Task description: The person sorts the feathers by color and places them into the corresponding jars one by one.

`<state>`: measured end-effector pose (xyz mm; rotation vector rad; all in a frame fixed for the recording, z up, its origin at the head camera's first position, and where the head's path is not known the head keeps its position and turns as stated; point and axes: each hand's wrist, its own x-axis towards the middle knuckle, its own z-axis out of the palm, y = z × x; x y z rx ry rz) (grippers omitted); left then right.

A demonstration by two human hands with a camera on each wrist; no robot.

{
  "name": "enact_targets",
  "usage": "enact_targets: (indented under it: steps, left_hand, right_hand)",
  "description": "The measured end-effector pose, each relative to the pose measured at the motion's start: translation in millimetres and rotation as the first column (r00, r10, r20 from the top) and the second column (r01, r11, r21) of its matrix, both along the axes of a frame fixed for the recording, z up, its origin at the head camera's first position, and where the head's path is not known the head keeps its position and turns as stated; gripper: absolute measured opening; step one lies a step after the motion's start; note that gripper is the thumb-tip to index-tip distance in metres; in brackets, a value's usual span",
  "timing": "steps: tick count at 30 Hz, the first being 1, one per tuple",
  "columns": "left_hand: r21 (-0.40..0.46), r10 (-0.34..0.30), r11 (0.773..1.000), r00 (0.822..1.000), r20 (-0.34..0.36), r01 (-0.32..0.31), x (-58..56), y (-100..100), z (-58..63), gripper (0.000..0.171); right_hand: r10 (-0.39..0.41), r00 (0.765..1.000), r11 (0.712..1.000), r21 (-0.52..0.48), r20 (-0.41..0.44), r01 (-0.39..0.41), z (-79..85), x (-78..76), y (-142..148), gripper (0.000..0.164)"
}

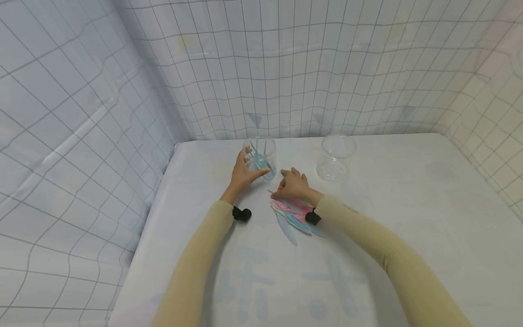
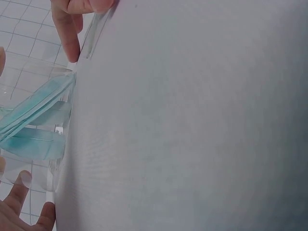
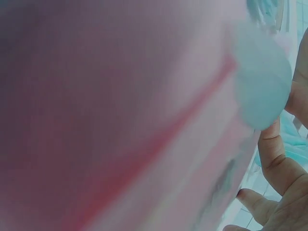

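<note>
My left hand [image 1: 243, 175] grips a clear round container [image 1: 273, 147] around its side, thumb toward the front. Inside it lean several light blue feathers [image 2: 36, 108], quills up in the head view. To the right, my right hand [image 1: 293, 185] is low over a loose pile of pink and blue feathers [image 1: 288, 225]. Its thumb and index finger pinch a light blue feather [image 3: 262, 82], whose thin quill juts out to the left in the head view. The other fingers are spread a little. Part of the pile is hidden beneath the right hand and wrist.
A second clear container [image 1: 336, 156] stands at the back right of the white table [image 1: 416, 204]. White grid-patterned curtains [image 1: 294, 68] hang behind and on both sides. Black wrist mounts [image 1: 242, 214] sit on the underside of both wrists.
</note>
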<state>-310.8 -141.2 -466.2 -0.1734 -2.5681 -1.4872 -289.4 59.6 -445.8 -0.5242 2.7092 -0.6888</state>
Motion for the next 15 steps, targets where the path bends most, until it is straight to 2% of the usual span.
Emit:
enact_targets:
  steps: [7,15]
  left_hand:
    - [-0.011,0.007,1.000,1.000,0.009,-0.007,0.0,-0.1,-0.4,0.105]
    - [-0.007,0.010,1.000,1.000,0.011,-0.009,-0.1,-0.6,-0.1,0.105]
  right_hand:
    - [0.006,1.000,1.000,-0.031,0.007,-0.006,0.4,-1.7,1.4,0.029]
    - [-0.028,1.000,0.995,-0.099,0.001,0.028,0.7,-6.1,5.3,0.028]
